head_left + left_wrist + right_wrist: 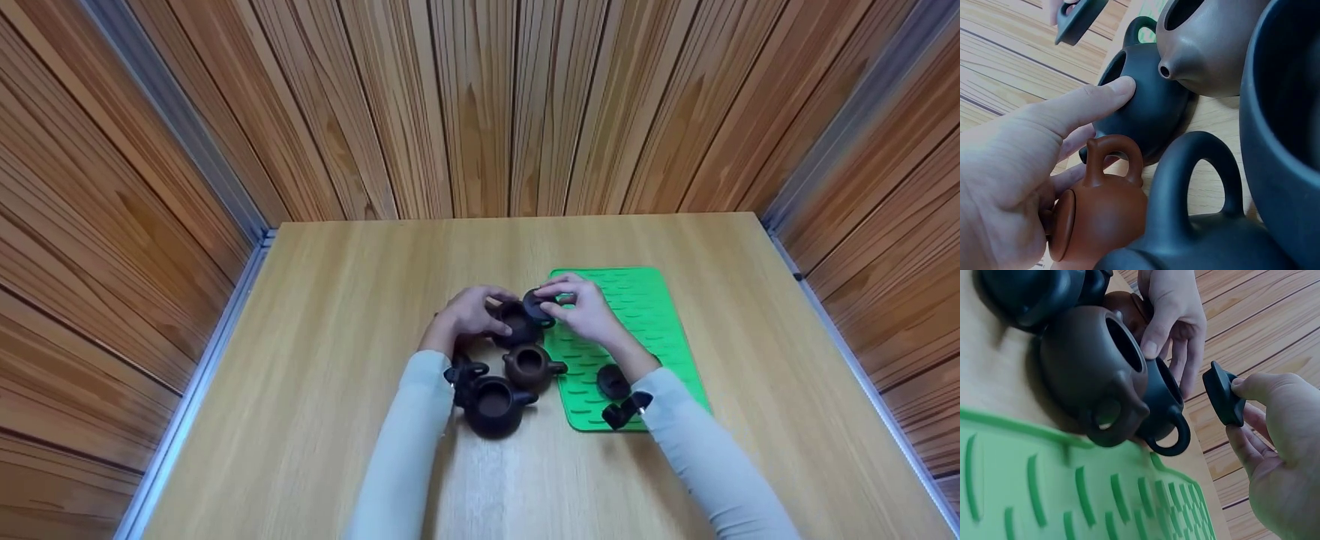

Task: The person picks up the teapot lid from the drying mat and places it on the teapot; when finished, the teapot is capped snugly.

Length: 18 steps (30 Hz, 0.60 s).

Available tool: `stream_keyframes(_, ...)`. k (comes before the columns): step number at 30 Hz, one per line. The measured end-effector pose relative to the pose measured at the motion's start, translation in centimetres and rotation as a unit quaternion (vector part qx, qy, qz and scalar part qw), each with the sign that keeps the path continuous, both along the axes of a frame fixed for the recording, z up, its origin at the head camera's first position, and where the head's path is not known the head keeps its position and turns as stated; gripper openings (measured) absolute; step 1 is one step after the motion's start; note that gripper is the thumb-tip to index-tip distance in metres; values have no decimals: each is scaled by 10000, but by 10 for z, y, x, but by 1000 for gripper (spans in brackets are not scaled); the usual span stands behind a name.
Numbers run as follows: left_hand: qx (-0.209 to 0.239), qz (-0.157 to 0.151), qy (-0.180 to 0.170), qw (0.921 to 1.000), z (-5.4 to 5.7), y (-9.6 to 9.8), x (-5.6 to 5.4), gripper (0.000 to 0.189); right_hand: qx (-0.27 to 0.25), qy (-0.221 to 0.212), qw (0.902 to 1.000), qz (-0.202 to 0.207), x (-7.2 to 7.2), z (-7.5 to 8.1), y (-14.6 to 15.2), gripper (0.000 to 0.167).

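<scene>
Pinching dark lid [1220, 396], right hand [589, 311]; left hand [474, 311] grips black teapot [1143, 109], fingers partly hidden.

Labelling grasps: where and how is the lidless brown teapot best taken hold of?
Probably by its loop handle, pinched from the right, over the green mat. The brown teapot stands upright, handle jutting that way, spout on the opposite side. The rear dark teapot and front dark teapot crowd its far and near-left sides, so the right looks easier.
</scene>
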<state>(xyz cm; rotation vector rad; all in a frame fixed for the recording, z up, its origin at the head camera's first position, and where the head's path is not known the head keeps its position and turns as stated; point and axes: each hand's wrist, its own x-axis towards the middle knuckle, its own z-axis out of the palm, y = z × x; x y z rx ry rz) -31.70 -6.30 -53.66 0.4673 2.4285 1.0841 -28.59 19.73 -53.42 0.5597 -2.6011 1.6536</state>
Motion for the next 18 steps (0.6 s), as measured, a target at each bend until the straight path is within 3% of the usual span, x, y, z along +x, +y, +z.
stream_keyframes(10,-106,94,-183,9997,1,0,-1,65,-102,-42,9999,95,-5,-4,-20,21)
stream_keyframes(18,-140,74,-121,9998,1,0,-1,64,-172,-42,9998,93,-7,-17,-27,21)
